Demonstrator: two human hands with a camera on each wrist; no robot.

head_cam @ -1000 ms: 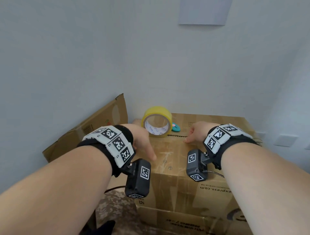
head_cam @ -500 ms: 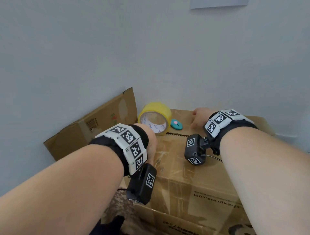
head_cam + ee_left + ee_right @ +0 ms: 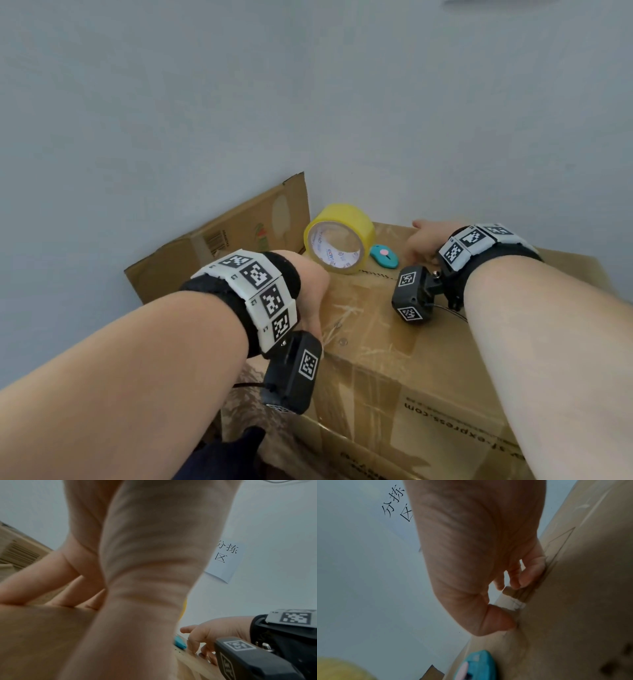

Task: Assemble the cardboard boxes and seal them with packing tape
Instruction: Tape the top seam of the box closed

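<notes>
A closed cardboard box (image 3: 376, 325) with clear tape along its top seam stands in front of me. My left hand (image 3: 313, 291) rests on the top at the left edge, its fingers (image 3: 34, 582) laid fairly straight on the cardboard. At the far edge my right hand (image 3: 419, 240) has bent fingers, and its fingertips (image 3: 525, 577) and thumb press on the box top (image 3: 573, 601) beside a strip end of tape (image 3: 513, 601). A yellow tape roll (image 3: 356, 222) stands on edge at the back left of the top. A teal cutter (image 3: 383, 256) lies next to it.
A flattened cardboard box (image 3: 222, 240) leans against the white wall to the left. Another printed box (image 3: 428, 455) sits under the taped one. A paper sign (image 3: 224, 561) hangs on the wall behind.
My right hand moved from the middle seam to the far edge of the box top. The left hand slid back toward the near left edge. The head view shifted so the box sits lower right.
</notes>
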